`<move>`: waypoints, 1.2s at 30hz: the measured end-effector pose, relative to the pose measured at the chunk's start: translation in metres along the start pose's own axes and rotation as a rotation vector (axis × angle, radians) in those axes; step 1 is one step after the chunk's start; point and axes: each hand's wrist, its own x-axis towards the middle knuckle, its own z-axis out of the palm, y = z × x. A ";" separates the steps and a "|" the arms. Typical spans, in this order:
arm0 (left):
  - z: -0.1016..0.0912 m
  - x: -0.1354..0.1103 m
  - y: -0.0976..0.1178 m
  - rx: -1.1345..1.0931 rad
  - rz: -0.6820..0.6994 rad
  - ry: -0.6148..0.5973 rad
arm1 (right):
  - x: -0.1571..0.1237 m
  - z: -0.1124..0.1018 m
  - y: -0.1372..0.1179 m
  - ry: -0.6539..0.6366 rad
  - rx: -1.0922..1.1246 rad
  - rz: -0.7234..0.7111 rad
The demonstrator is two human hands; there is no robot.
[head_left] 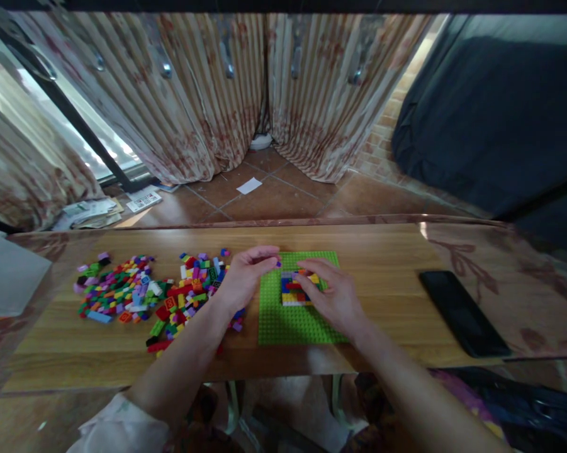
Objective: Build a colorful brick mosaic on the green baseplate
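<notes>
A small purple brick (278, 264) is pinched between the thumb and forefinger of my left hand (248, 270), over the left edge of the green baseplate (287, 330). A low block of joined bricks (291, 288), in blue, red, yellow and white, sits on the plate's middle. My right hand (330, 289) reaches over the block's right side and partly covers it. Its thumb and forefinger are curled close together at the block's top edge; what lies between them is too small to make out.
Loose bricks in many colours lie in two heaps on the wooden table's left: a far-left heap (117, 286) and a nearer heap (189, 299), partly behind my left forearm. A black phone (462, 311) rests at the right. Striped curtains (207, 94) hang beyond the table.
</notes>
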 end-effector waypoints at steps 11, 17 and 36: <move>0.026 -0.010 -0.012 -0.315 -0.182 -0.128 | 0.000 0.007 -0.006 0.086 0.173 0.001; 0.030 -0.005 -0.018 -0.036 -0.017 -0.012 | 0.004 0.005 -0.003 0.072 0.116 0.015; 0.017 -0.005 -0.021 1.058 0.315 -0.150 | 0.021 0.010 0.030 -0.207 -0.146 0.076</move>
